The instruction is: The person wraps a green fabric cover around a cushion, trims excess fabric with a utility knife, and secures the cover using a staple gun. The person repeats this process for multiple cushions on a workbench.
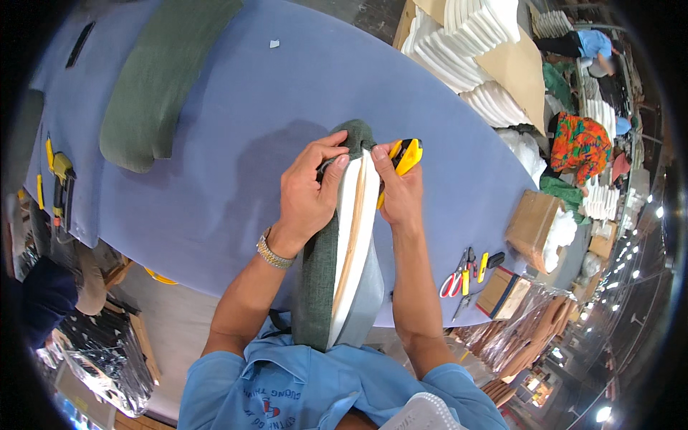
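Between my forearms a long padded panel (342,265) stands on edge, one end against my body, with white foam either side of a wooden strip. Dark green fabric (315,287) covers its left side, grey material its right. My left hand (313,183) is closed on the green fabric at the far end, thumb pressing near the foam edge. My right hand (399,186) grips a yellow-and-black hand tool (408,156), its exact kind partly hidden by the fingers. That hand's thumb also touches the gathered fabric at the panel's tip.
A blue-covered table (236,236) lies under the work. Another green padded piece (161,86) rests far left, near a yellow-and-black power tool (63,168). Red-handled scissors (451,283) and small tools lie right. Beyond are white foam stacks (466,57), a cardboard box (532,222) and other people.
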A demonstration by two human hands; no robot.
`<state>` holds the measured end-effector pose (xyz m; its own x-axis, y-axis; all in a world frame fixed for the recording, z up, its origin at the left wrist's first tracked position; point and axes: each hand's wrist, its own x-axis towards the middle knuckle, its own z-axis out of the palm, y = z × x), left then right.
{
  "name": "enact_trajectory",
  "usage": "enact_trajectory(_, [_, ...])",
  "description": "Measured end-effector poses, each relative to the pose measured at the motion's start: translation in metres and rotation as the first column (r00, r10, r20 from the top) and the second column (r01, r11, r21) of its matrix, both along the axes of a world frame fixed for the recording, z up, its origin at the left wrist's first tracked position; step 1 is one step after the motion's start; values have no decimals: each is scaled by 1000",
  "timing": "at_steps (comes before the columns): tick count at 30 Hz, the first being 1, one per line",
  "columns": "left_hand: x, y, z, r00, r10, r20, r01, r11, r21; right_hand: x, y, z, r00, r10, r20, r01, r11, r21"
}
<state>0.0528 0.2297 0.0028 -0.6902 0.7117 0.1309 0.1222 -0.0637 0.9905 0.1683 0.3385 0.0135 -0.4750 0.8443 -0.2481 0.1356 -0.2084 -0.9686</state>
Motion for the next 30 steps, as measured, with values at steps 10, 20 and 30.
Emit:
enact_trajectory(10, [-5,6,32,968,-30,-248,-18,982,-190,-4,4,13,993,105,47,-99,989,-108])
enact_trajectory(20, [19,5,11,963,72,-258,-112,983,-145,39,26,58,977,-18,-214,42,993,109])
enact_trajectory(30, [30,7,-1,989,128,-75,-131,991,-36,26,8,80,910,24,-415,139,924,357])
